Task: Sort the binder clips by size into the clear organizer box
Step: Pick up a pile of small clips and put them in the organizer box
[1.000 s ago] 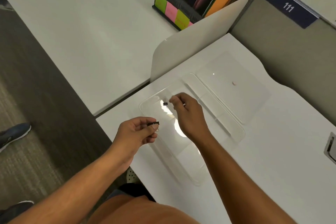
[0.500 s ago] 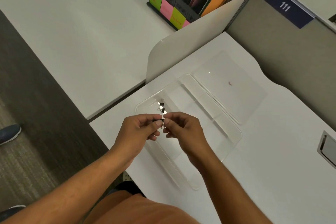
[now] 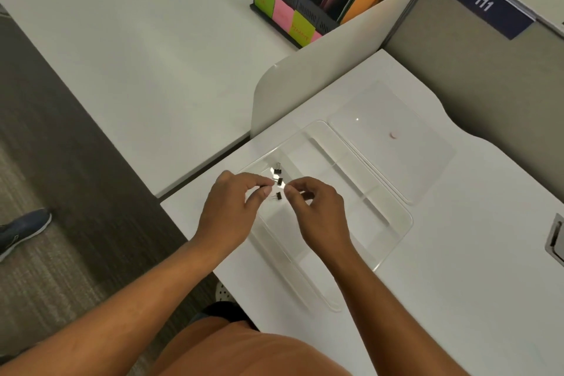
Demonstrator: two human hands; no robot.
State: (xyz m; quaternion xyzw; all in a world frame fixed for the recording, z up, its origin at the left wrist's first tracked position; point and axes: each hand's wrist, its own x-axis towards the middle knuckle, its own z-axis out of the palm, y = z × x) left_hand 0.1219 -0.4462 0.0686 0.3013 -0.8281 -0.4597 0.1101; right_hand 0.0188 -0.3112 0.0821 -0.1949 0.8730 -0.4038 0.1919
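Since half a second ago the two hands have parted: they were pinched together on one clip, and now a third small binder clip (image 3: 278, 195) lies below the gap between them, in the same near-left compartment as the other two binder clips (image 3: 278, 175).

Left hand (image 3: 236, 207): fingers curled, thumb and forefinger nearly closed, nothing visible in them. Right hand (image 3: 317, 207): same posture, fingertips pinched close. Can't tell if it still has hold of anything, too small to resolve. Both hover just over the clear organizer box (image 3: 393, 223), on the white desk (image 3: 473, 268).

All three clips look the same small size, clustered in one cell by the box's far-left corner. No loose clips visible elsewhere on the desk; the lid (image 3: 396, 137) lies beside the box, with a small pink dot on it.

My read for doing this step well:
- release low, inside the cell walls, so the clip doesn't bounce over a divider
- keep same-size clips in that one cell, other sizes get their own
- dividers are clear and hard to see, so check which cell before letting go
- lift both hands straight up after, wire handles can snag on fingertips
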